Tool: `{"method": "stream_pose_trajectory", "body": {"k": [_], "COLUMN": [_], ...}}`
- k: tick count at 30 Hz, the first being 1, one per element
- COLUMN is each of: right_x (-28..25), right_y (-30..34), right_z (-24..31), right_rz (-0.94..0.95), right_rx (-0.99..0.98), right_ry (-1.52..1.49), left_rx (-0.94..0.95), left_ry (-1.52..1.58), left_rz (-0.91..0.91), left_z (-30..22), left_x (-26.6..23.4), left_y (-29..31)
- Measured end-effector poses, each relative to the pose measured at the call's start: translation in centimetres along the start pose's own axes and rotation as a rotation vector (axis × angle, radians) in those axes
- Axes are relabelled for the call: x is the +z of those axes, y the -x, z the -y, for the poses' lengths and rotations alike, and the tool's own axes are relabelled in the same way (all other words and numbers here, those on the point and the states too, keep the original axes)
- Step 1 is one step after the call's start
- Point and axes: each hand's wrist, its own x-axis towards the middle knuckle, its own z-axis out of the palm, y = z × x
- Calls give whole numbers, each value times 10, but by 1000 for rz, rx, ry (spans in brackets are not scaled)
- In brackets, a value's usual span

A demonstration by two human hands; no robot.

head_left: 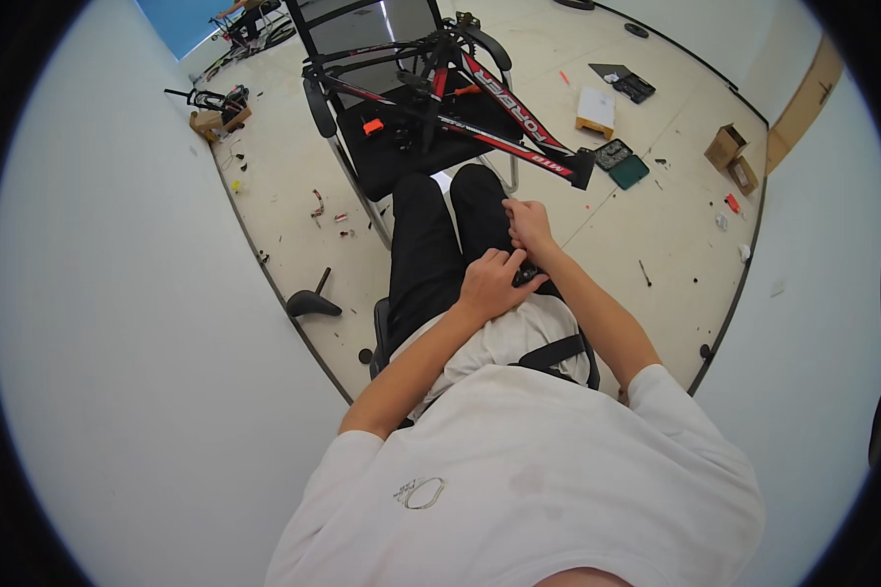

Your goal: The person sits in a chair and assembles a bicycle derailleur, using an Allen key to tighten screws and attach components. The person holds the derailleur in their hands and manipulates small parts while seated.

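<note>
Seated on a chair (382, 328), legs in black trousers (431, 245) stretched toward a bike frame (504, 117). Left hand (489, 284) resting at the lap, fingers curled over a small black part (527, 277); grip clenched on it, thumb and forefinger pinching near its left end. Right hand (531, 227) just above, fingers bent down onto the same part; grip probably closed on it too, though fingertips hidden behind the knuckles, so hard to tell for sure. Part held between both hands, over the right thigh, close to the hem of the white shirt (519, 470). Shape of the part too small and too covered to make out.

Bike frame red and black, lying across a second chair (362, 108) straight ahead, beyond the feet, well apart from the hands. Orange piece (373, 126) on that chair's seat, left of the frame. Black saddle (308, 305) on the floor (284, 186) to the left, near the wall edge. Green case (628, 171) on the floor to the right of the frame, with an open tray (612, 153) of small bits touching it. White box (595, 110) farther back, dark case (625, 82) beyond that. Cardboard boxes (731, 157) near the right wall. Scattered small bits on the floor at left, near more bike parts (215, 108) by the far wall. Black strap (553, 352) across the shirt at the waist.
</note>
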Motion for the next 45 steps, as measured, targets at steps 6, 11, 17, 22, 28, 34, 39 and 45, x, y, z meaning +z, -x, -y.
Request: {"method": "stream_pose_trajectory", "body": {"k": [6,11,17,22,28,34,39,45], "right_x": [14,16,21,31,56,75,66,24], "right_y": [-8,-10,-12,-8,16,83,106,131], "right_z": [1,0,-8,12,38,-5,35,104], "right_rz": [4,-70,-140,-264,-303,280,474,472], "right_rx": [62,-19,-115,-246,-756,-1375,-1386,-1213], "right_ry": [-14,23,9,-55,-13,611,668,741], "left_rx": [-142,-149,-115,-312,-996,-294,-442,-991], "left_ry": [-42,-33,-6,166,831,970,1069,1765], "left_rz": [30,-3,-46,-187,-45,-252,-76,-1], "left_z": [10,18,30,28,24,71,46,-11], "left_x": [-1,4,6,9,1,22,-21,-88], "left_y": [1,3,7,6,-12,31,18,-37]}}
